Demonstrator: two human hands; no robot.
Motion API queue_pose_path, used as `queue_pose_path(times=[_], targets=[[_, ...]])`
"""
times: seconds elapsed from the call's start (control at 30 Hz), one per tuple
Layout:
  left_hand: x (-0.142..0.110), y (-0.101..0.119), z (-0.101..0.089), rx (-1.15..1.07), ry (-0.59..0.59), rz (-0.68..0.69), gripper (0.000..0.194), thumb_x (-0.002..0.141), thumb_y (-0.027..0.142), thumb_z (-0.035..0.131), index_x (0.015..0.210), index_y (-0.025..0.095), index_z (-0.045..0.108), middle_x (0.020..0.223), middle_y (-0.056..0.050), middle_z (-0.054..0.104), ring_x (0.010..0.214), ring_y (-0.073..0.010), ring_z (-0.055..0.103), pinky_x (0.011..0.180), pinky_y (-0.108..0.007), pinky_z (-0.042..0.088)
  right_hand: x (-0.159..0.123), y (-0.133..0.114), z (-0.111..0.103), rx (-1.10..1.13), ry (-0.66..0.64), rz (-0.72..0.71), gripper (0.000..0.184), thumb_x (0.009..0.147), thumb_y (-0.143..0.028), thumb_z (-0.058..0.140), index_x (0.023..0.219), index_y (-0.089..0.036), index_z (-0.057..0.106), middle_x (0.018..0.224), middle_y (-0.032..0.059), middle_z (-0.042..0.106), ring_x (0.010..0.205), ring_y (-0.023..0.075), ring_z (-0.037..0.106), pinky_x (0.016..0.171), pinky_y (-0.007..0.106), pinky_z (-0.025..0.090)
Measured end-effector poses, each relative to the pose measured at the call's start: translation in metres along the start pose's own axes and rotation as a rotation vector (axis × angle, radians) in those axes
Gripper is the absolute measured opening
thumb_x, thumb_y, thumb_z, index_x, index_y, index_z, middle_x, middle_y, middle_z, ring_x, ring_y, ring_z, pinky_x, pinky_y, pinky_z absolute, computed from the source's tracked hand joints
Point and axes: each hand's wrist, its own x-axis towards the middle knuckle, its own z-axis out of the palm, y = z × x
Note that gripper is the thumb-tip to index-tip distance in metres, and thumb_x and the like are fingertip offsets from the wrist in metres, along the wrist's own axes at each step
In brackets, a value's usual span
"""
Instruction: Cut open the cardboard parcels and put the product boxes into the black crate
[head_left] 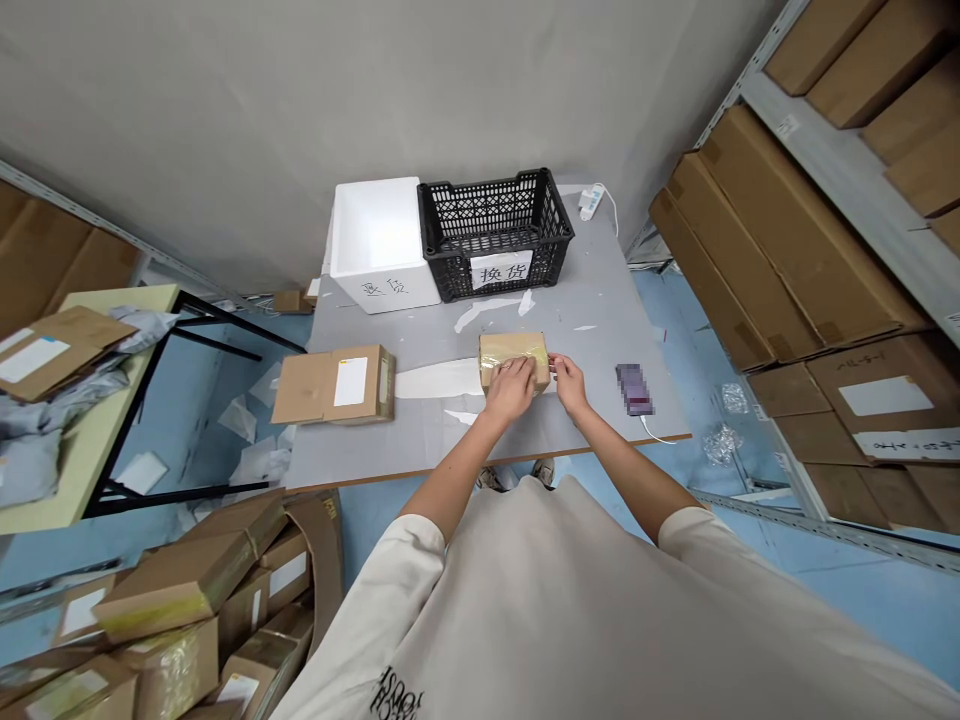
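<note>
Left hand (pixel 512 388) steadies taped box (pixel 525 346), unclenched; right hand (pixel 569 384) at right end, grip unclear. Turning it calls for two-sided hold.

Foam box (pixel 386 275): far left corner of the table (pixel 615 300)
Crate (pixel 450 278): touching the foam box's right side, toward the far edge
Power strip (pixel 591 203): far right corner
Carton (pixel 330 385): across the left edge
Parcel (pixel 517 345): before the crate, between carton and phone
Phone (pixel 635 390): near right corner
Side table (pixel 94 440): beyond the left edge
Shelving (pixel 847 170): beyond the right edge
</note>
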Motion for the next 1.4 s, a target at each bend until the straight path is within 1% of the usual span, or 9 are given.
queue_pose_path(times=[0.23,0.37,0.5,0.6,0.7,0.97,1.1,1.27,1.4], targets=[[-0.016,-0.02,-0.026,0.111,0.11,-0.209,0.067,0.096,0.06,0.055,0.147,0.017,0.05,0.13,-0.022,0.059,0.126,-0.0421,0.053,0.108,-0.055,0.039,0.007,0.024,0.016,-0.081,-0.024,0.139,0.031,0.081,-0.045,0.057,0.099,-0.021,0.068,0.109,0.0088,0.074,0.106,0.0253,0.067,0.104,0.046,0.05],[-0.033,-0.058,-0.056,0.08,0.163,-0.395,0.062,0.097,0.055,0.053,0.146,0.018,0.053,0.128,-0.021,0.059,0.121,-0.0407,0.058,0.104,-0.053,0.043,-0.001,0.034,0.036,-0.143,-0.092,0.228,0.032,0.074,-0.04,0.066,0.101,-0.023,0.063,0.113,0.0086,0.071,0.111,0.0259,0.065,0.102,0.044,0.05],[-0.058,-0.106,-0.077,-0.033,0.184,-0.596,0.062,0.099,0.055,0.049,0.15,0.021,0.051,0.135,-0.02,0.057,0.122,-0.039,0.06,0.101,-0.053,0.049,-0.007,0.037,0.064,-0.14,-0.17,0.238,0.042,0.073,-0.041,0.069,0.109,-0.024,0.055,0.121,0.0095,0.067,0.103,0.0223,0.067,0.095,0.041,0.054],[-0.075,-0.131,-0.081,-0.114,0.199,-0.653,0.059,0.101,0.052,0.045,0.152,0.023,0.049,0.141,-0.017,0.055,0.128,-0.0355,0.058,0.105,-0.05,0.049,-0.008,0.034,0.083,-0.06,-0.235,0.165,0.046,0.074,-0.042,0.067,0.113,-0.025,0.051,0.122,0.0087,0.067,0.097,0.0206,0.068,0.091,0.04,0.055],[-0.082,-0.14,-0.072,-0.187,0.215,-0.669,0.057,0.101,0.049,0.044,0.152,0.024,0.05,0.135,-0.015,0.058,0.128,-0.0318,0.059,0.109,-0.047,0.047,-0.009,0.028,0.088,-0.082,-0.208,0.074,0.049,0.075,-0.044,0.066,0.117,-0.026,0.051,0.125,0.008,0.066,0.095,0.0212,0.067,0.092,0.041,0.054],[-0.072,-0.121,-0.016,-0.416,0.133,-0.612,0.05,0.102,0.044,0.043,0.145,0.023,0.056,0.122,-0.013,0.068,0.119,-0.027,0.063,0.104,-0.044,0.05,-0.002,0.026,0.027,-0.392,-0.031,-0.068,0.047,0.075,-0.033,0.062,0.12,-0.023,0.058,0.127,0.0107,0.063,0.108,0.0267,0.061,0.103,0.045,0.049],[-0.07,-0.108,0.007,-0.503,0.073,-0.583,0.048,0.102,0.044,0.043,0.143,0.022,0.055,0.128,-0.012,0.07,0.118,-0.0266,0.065,0.102,-0.043,0.052,-0.004,0.036,0.003,-0.424,-0.048,-0.062,0.047,0.075,-0.032,0.063,0.12,-0.022,0.059,0.128,0.0116,0.06,0.107,0.026,0.061,0.103,0.045,0.049],[-0.074,-0.104,0.014,-0.396,0.095,-0.592,0.054,0.101,0.045,0.046,0.149,0.02,0.048,0.134,-0.015,0.065,0.127,-0.0296,0.06,0.106,-0.047,0.05,-0.004,0.043,-0.011,-0.276,-0.108,-0.071,0.038,0.079,-0.037,0.063,0.115,-0.025,0.059,0.129,0.0083,0.063,0.099,0.0225,0.065,0.092,0.04,0.054],[-0.071,-0.096,0.008,-0.207,0.176,-0.554,0.06,0.098,0.039,0.047,0.153,0.015,0.042,0.15,-0.021,0.05,0.143,-0.0337,0.045,0.116,-0.052,0.041,0.006,0.052,-0.028,-0.189,-0.041,-0.002,0.029,0.086,-0.042,0.056,0.109,-0.024,0.06,0.118,0.007,0.069,0.1,0.0224,0.067,0.094,0.039,0.054]])
